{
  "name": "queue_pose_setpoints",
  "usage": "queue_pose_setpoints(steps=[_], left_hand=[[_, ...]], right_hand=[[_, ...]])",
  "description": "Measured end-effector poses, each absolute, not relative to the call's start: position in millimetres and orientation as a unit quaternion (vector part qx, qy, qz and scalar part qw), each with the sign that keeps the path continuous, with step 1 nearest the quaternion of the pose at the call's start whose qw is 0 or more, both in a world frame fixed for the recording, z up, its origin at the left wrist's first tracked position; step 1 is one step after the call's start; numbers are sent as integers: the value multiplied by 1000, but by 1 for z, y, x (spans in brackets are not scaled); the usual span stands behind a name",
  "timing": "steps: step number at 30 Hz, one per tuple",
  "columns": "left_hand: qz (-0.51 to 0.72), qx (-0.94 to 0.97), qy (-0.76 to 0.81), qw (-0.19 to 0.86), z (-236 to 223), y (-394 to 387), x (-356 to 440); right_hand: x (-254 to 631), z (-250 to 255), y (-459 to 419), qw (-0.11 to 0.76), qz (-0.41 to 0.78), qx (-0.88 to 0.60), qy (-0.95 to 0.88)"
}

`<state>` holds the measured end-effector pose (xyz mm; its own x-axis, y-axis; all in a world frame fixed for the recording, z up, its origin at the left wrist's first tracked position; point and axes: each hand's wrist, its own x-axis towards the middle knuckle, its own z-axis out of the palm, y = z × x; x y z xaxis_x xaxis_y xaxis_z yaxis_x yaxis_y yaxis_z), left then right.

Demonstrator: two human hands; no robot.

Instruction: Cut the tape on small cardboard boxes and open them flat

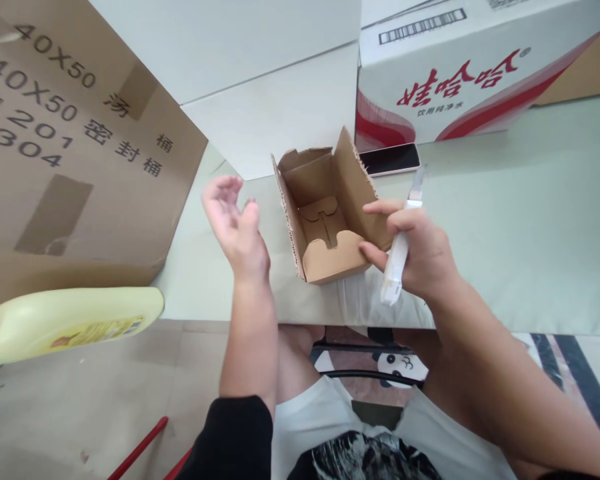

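Note:
A small brown cardboard box (337,263) stands on the table with its top open and its cut edges ragged. Its inside shows a bottom of interlocking flaps. My right hand (420,250) grips a white utility knife (396,263), blade out and pointing away from me. The thumb and index finger of that hand reach to the box's right side and front flap. Left of the box, my left hand (237,227) is raised, slightly blurred, with loosely curled fingers apart and nothing in them.
Behind stand a white carton (280,113) and a white and red water carton (460,87), with a phone (393,160) lying before it. A large brown carton (80,200) fills the left. A yellow bottle (80,320) lies at the table's (520,267) left front edge.

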<state>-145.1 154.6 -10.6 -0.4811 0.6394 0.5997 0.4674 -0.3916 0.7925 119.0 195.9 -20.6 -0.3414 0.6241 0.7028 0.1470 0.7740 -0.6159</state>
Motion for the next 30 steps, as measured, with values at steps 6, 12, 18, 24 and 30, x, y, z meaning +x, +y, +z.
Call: queue_pose_setpoints(steps=[6, 12, 18, 24, 30], left_hand=[[582, 506, 581, 260, -9, 232, -184], [613, 480, 580, 240, -14, 220, -152], [638, 463, 586, 190, -45, 176, -149], [579, 522, 618, 101, -60, 149, -132], [508, 627, 590, 23, -38, 134, -112]], right_hand=[[116, -22, 194, 499, 246, -234, -798], [117, -26, 195, 497, 277, -271, -777], [116, -33, 194, 515, 296, -231, -771], [114, -43, 192, 501, 342, -195, -771], [124, -43, 197, 422, 421, -130, -792]])
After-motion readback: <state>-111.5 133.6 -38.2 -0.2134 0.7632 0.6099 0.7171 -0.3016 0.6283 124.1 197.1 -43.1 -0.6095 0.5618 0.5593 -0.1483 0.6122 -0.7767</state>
